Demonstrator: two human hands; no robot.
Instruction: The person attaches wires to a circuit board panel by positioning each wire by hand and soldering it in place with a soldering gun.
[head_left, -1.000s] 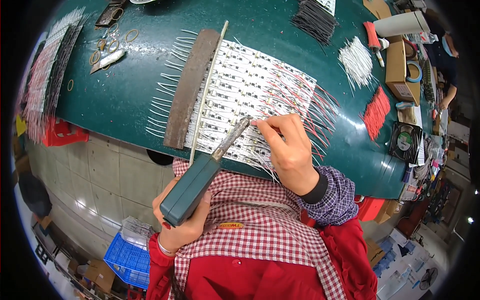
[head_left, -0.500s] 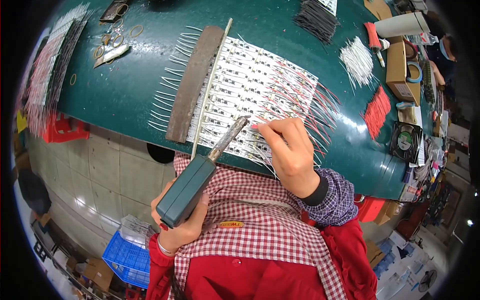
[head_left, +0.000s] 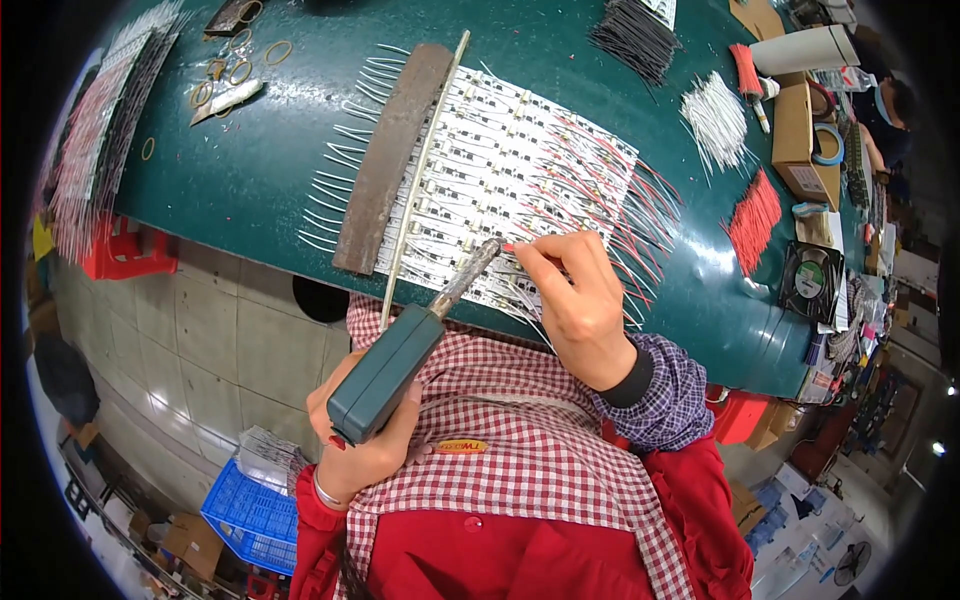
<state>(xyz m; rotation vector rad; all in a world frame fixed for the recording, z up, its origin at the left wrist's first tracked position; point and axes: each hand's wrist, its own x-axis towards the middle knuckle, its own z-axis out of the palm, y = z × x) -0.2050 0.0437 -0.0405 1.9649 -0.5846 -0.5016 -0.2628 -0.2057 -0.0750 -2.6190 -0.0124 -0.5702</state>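
My left hand [head_left: 365, 462] is closed around the dark green body of a soldering iron [head_left: 388, 372]. The iron's scorched metal shaft slants up to the right, its tip over a panel of white circuit boards [head_left: 470, 150]. Fingers of my right hand [head_left: 582, 310] are pinched together right beside that tip, low over the panel. A small red bit shows at the fingertips; whether it is a wire end or a nail I cannot tell. Red and white wires [head_left: 600, 180] stick out along the panel's right side. A brown flat bar [head_left: 393, 160] and a thin rod [head_left: 425, 170] lie across its left part.
Bundles of black wires [head_left: 635, 40], white wires [head_left: 716, 122] and red wires [head_left: 755, 220] lie on the green table [head_left: 240, 170]. At right stand a cardboard box [head_left: 805, 150] and a small fan [head_left: 808, 283]. More wired boards [head_left: 110, 130] and rubber bands [head_left: 278, 52] lie left.
The soldering iron has shifted a little right and up, bringing its tip close to my right fingertips. My right hand has moved slightly left.
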